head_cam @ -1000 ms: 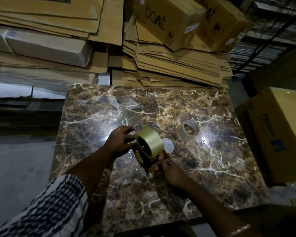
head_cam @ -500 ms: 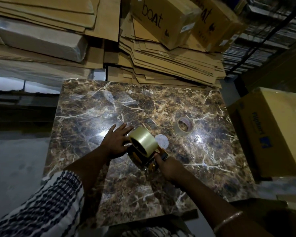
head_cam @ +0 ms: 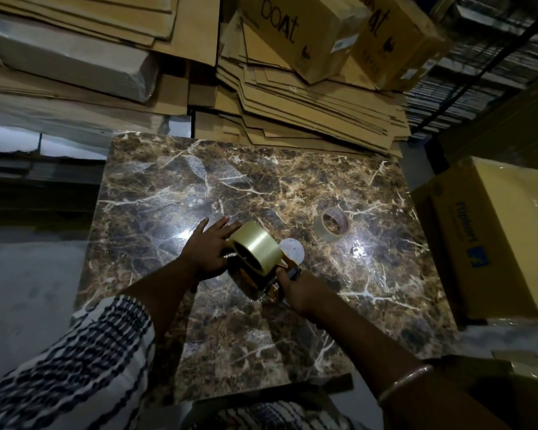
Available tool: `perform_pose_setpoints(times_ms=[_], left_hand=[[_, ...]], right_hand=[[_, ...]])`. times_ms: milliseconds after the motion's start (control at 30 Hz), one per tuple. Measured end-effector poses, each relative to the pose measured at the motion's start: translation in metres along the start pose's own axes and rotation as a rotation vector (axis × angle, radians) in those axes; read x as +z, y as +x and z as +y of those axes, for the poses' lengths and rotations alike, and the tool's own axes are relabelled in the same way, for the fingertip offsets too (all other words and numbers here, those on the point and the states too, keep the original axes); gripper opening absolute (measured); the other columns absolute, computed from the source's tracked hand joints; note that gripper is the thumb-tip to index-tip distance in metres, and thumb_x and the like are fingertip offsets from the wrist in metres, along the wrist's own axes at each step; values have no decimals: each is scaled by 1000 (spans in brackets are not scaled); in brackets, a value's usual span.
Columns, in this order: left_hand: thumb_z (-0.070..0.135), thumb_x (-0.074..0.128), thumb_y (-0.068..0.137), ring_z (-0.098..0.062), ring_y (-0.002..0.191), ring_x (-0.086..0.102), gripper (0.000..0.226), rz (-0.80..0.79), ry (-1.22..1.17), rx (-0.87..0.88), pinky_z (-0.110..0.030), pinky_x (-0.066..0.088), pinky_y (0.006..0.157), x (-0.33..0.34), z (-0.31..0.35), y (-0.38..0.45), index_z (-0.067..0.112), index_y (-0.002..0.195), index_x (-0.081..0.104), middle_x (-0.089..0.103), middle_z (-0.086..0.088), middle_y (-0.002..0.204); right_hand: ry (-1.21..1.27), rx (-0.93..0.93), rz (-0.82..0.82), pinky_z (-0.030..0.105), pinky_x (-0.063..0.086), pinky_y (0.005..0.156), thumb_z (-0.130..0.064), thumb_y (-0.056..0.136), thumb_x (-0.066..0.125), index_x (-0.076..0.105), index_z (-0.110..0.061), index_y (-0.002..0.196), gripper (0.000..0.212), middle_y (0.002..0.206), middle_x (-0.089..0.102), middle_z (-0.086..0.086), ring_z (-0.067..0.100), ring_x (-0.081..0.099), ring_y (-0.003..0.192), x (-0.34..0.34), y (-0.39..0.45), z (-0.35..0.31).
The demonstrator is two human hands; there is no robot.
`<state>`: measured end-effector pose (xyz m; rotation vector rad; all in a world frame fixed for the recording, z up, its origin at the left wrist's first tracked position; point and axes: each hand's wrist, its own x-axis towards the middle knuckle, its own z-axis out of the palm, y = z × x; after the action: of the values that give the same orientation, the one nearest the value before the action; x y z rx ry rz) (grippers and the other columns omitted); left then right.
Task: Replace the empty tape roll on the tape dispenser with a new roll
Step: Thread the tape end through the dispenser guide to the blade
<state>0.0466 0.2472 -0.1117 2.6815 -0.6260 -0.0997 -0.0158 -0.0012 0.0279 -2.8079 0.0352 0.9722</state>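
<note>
A full roll of clear yellowish tape (head_cam: 255,248) sits on the tape dispenser (head_cam: 263,282) above the middle of the marble table (head_cam: 156,193). My left hand (head_cam: 207,251) presses flat against the roll's left side, fingers spread. My right hand (head_cam: 298,288) grips the dispenser's handle from the right. The nearly empty tape roll (head_cam: 331,224), a thin cardboard core, lies flat on the table to the right. The dispenser's body is mostly hidden by the roll and my hands.
A small white disc (head_cam: 291,251) lies on the table just behind the roll. Stacks of flattened cardboard (head_cam: 308,119) and boxes (head_cam: 302,35) crowd the far edge. A yellow carton (head_cam: 494,237) stands at the right edge.
My left hand's fingers have gone from curled around the roll to spread flat against its side. The view has shifted, and roll and dispenser sit slightly more to the left.
</note>
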Motion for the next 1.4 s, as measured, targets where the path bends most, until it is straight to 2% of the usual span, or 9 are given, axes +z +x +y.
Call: perform_pose_setpoints(times_ms=[167, 367, 567, 700, 867, 1033, 1133, 1267, 1400], left_hand=[[77, 27, 84, -18, 152, 14, 66, -64, 13, -19, -54, 4, 118, -3, 0, 3, 42, 125, 64, 29, 10, 161], [74, 29, 84, -19, 152, 16, 60, -60, 14, -16, -55, 6, 118, -4, 1, 2, 44, 121, 66, 30, 9, 161], [76, 29, 87, -23, 151, 21, 58, -35, 46, 5, -59, 12, 116, -4, 2, 0, 49, 130, 56, 32, 6, 160], [76, 29, 88, -22, 151, 18, 57, -41, 49, 0, -57, 8, 116, -5, 3, -2, 52, 136, 47, 30, 7, 161], [74, 31, 91, -21, 152, 15, 57, -32, 75, -11, -56, 7, 116, -2, 6, -4, 56, 145, 30, 25, 9, 162], [69, 30, 93, -20, 153, 10, 59, -42, 99, -75, -63, 6, 115, 3, 15, -10, 52, 149, 21, 20, 11, 163], [64, 28, 96, -21, 153, 10, 58, -58, 115, -138, -63, 4, 114, 5, 24, -17, 48, 151, 19, 18, 9, 164], [57, 27, 98, -23, 151, 19, 56, -57, 116, -235, -64, 16, 112, 3, 40, -26, 42, 152, 24, 23, 8, 163], [50, 24, 100, -22, 151, 19, 54, -18, 105, -374, -61, 18, 113, 13, 58, -40, 40, 153, 20, 19, 11, 164]], right_hand=[[-120, -228, 23, 45, 53, 74, -26, 103, 35, 41, -4, 139, 42, 112, 63, 26, 41, 64, 93, 2, -7, 4], [-99, -262, 68, 39, 41, 68, -25, 105, 36, 37, -3, 143, 43, 116, 61, 25, 41, 63, 98, 6, -9, -1], [-209, -141, -11, 42, 55, 85, -38, 104, 36, 46, -12, 138, 44, 120, 64, 20, 38, 64, 103, -1, -16, 27], [148, -51, 0, 39, 50, 88, -45, 105, 34, 56, -19, 134, 45, 121, 67, 14, 34, 63, 109, 6, -30, 32], [939, 337, -97, 24, 26, 48, -74, 90, 40, 58, -22, 50, 68, 52, 41, -2, 13, 38, 42, 24, -50, 61], [1330, 349, -261, 26, 32, 45, -83, 80, 47, 72, -14, 82, 74, 64, 47, 11, 22, 42, 47, 49, -55, 114], [1513, 269, -167, 25, 46, 41, -62, 58, 78, 81, -15, 64, 47, 57, 67, 6, 18, 61, 44, 52, -49, 117], [1523, 356, -243, 21, 40, 38, -63, 95, 41, 64, -11, 72, 61, 50, 54, 4, 15, 49, 36, 62, -45, 140], [1575, 333, -406, 24, 32, 43, -80, 80, 43, 64, -7, 67, 77, 48, 50, 7, 20, 46, 36, 69, -30, 166]])
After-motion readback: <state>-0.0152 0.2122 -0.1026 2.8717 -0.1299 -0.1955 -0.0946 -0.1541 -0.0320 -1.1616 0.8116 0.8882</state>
